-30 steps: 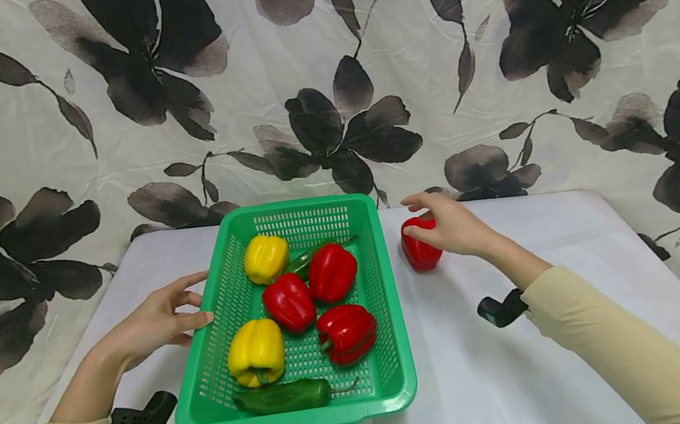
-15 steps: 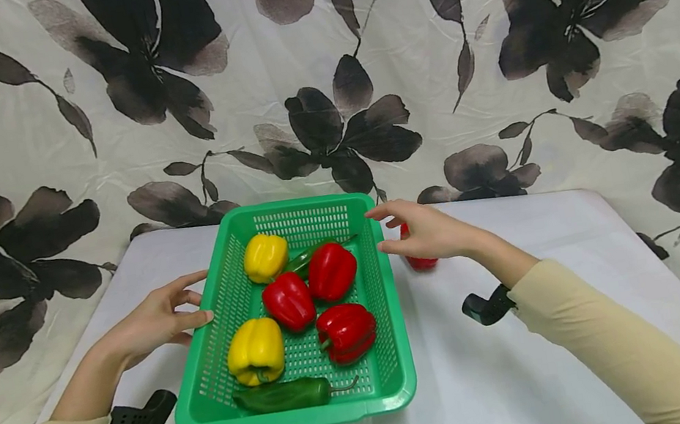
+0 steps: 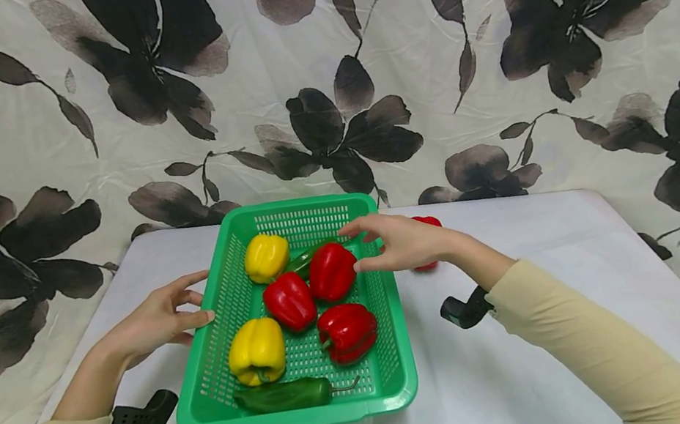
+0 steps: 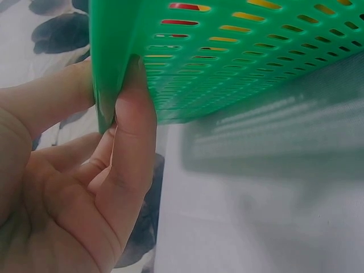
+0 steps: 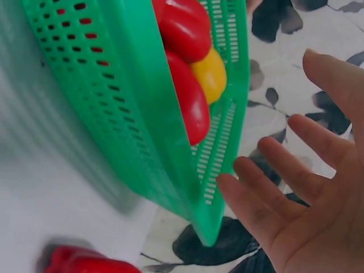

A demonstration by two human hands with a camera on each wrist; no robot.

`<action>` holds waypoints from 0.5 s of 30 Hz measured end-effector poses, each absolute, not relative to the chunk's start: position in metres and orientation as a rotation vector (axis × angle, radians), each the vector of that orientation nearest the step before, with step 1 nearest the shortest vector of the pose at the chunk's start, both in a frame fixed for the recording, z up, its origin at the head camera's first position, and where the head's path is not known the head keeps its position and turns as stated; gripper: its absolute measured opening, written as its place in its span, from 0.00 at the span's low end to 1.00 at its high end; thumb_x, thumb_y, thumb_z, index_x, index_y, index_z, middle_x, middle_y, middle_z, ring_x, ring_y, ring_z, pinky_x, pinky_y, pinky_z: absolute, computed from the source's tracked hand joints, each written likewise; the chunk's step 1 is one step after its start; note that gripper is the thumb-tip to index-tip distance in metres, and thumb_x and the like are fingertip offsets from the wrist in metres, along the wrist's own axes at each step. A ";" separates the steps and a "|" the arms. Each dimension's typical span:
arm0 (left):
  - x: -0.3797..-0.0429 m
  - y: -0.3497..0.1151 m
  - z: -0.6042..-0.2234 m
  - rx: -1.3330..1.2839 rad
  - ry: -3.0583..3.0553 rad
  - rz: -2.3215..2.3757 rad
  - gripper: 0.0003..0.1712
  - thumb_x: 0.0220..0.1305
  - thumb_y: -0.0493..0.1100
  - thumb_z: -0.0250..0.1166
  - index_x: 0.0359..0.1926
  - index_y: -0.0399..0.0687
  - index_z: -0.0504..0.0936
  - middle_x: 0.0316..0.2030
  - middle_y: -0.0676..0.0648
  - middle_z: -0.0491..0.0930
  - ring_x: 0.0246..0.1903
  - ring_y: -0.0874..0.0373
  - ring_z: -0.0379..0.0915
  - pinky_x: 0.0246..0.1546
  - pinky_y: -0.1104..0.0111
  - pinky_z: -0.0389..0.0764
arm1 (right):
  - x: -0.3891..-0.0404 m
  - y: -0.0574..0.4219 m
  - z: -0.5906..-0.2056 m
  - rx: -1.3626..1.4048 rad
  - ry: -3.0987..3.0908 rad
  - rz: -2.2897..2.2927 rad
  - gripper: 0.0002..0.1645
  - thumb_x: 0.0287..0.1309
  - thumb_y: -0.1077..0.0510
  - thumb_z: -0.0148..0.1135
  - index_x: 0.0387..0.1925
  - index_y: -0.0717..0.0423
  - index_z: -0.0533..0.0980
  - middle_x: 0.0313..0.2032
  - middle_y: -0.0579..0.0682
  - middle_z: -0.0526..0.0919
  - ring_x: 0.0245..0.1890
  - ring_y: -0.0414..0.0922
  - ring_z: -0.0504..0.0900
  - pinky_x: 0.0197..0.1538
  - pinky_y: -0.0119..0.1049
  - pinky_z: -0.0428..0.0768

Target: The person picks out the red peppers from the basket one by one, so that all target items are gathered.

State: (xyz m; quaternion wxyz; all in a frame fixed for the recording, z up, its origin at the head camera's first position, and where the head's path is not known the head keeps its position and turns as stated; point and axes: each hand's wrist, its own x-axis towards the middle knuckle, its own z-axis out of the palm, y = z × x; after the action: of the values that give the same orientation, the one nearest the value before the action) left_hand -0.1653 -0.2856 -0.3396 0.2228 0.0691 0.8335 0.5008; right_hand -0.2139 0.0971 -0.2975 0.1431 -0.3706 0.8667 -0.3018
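Note:
A green slotted plastic basket [image 3: 299, 419] sits on the white-covered table. My left hand [image 3: 153, 317] pinches its left rim between thumb and fingers; the left wrist view shows the fingers on both sides of the rim [image 4: 108, 68]. My right hand [image 3: 403, 240] hovers over the right rim, fingers spread and holding nothing, fingertips near a red bell pepper [image 3: 332, 272]. Two more red bell peppers, one at the centre [image 3: 290, 303], lie inside with two yellow bell peppers [image 3: 257, 351] and two long green peppers [image 3: 285, 396]. Another red bell pepper [image 3: 427, 221] outside is partly hidden behind my right hand.
White cloth [image 3: 507, 378] covers the table. A floral fabric backdrop [image 3: 461, 133] rises behind its far edge. A black wrist camera [image 3: 465, 309] sits on each forearm, below the hand.
My right hand has moved left from above the red bell pepper on the table to over the basket's right rim. My left hand and the peppers have stayed in place.

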 end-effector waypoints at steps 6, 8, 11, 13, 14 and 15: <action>-0.165 -0.287 -0.340 0.194 2.299 1.383 0.50 0.58 0.43 0.64 0.71 0.42 0.41 0.47 0.32 0.68 0.35 0.49 0.79 0.36 0.58 0.83 | -0.212 0.086 -0.301 -1.084 2.408 -0.859 0.33 0.56 0.54 0.62 0.62 0.57 0.64 0.58 0.55 0.70 0.55 0.51 0.71 0.52 0.38 0.78; -0.165 -0.287 -0.340 0.195 2.296 1.385 0.50 0.58 0.43 0.64 0.71 0.42 0.41 0.47 0.32 0.68 0.36 0.49 0.79 0.36 0.58 0.83 | -0.212 0.083 -0.302 -1.089 2.396 -0.851 0.33 0.56 0.54 0.62 0.62 0.58 0.64 0.58 0.55 0.71 0.55 0.52 0.71 0.53 0.39 0.77; -0.166 -0.288 -0.341 0.195 2.295 1.385 0.50 0.58 0.43 0.64 0.72 0.43 0.41 0.47 0.32 0.68 0.36 0.49 0.79 0.36 0.58 0.83 | -0.212 0.077 -0.303 -1.093 2.388 -0.836 0.33 0.56 0.53 0.61 0.62 0.57 0.64 0.58 0.54 0.71 0.56 0.51 0.70 0.54 0.39 0.76; -0.166 -0.288 -0.341 0.193 2.296 1.385 0.50 0.59 0.43 0.64 0.72 0.43 0.41 0.47 0.33 0.68 0.36 0.49 0.79 0.36 0.57 0.83 | -0.211 0.074 -0.302 -1.088 2.395 -0.820 0.33 0.56 0.52 0.61 0.62 0.55 0.65 0.58 0.53 0.71 0.56 0.49 0.70 0.54 0.40 0.76; -0.166 -0.288 -0.341 0.191 2.298 1.382 0.50 0.59 0.43 0.64 0.72 0.44 0.41 0.47 0.33 0.68 0.36 0.49 0.79 0.36 0.57 0.83 | -0.211 0.072 -0.302 -1.075 2.396 -0.818 0.33 0.56 0.52 0.61 0.62 0.54 0.65 0.58 0.52 0.71 0.56 0.49 0.70 0.54 0.40 0.75; -0.166 -0.288 -0.341 0.190 2.299 1.381 0.49 0.59 0.43 0.64 0.72 0.44 0.41 0.47 0.33 0.68 0.36 0.49 0.79 0.36 0.57 0.83 | -0.210 0.071 -0.302 -1.067 2.394 -0.818 0.33 0.56 0.51 0.61 0.62 0.53 0.65 0.58 0.52 0.71 0.57 0.48 0.69 0.54 0.41 0.75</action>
State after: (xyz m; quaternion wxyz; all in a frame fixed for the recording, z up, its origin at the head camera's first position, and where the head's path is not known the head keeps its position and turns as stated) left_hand -0.1659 -0.2876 -0.3409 0.2243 0.0687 0.8333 0.5006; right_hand -0.2101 0.0707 -0.3023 0.1965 -0.3810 0.8549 -0.2921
